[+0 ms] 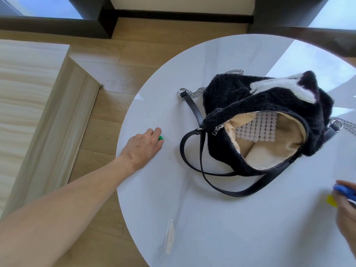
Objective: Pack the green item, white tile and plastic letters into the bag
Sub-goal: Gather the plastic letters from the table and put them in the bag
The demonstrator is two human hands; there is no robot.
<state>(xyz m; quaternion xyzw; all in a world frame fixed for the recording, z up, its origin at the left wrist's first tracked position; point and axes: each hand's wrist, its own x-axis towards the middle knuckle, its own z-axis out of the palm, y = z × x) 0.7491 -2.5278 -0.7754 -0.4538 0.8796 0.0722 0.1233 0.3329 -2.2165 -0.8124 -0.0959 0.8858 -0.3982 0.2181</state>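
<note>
A black furry bag point(256, 105) lies unzipped on the round white table point(192, 199), its beige lining showing. Inside it rests a white tile of round studs point(256, 128). My left hand point(143, 146) lies flat on the table at the left, fingers curled over a small green item point(161, 138) that peeks out at the fingertips. My right hand point(346, 207) sits at the right edge of the view, closed on a blue plastic letter point(344, 190). A yellow plastic letter point(331, 200) lies just under that hand.
Black straps point(200, 151) and silver chains point(194, 92) of the bag trail across the table toward my left hand. A thin clear strip point(169, 236) lies near the table's front edge. A wooden cabinet point(28, 93) stands on the floor to the left.
</note>
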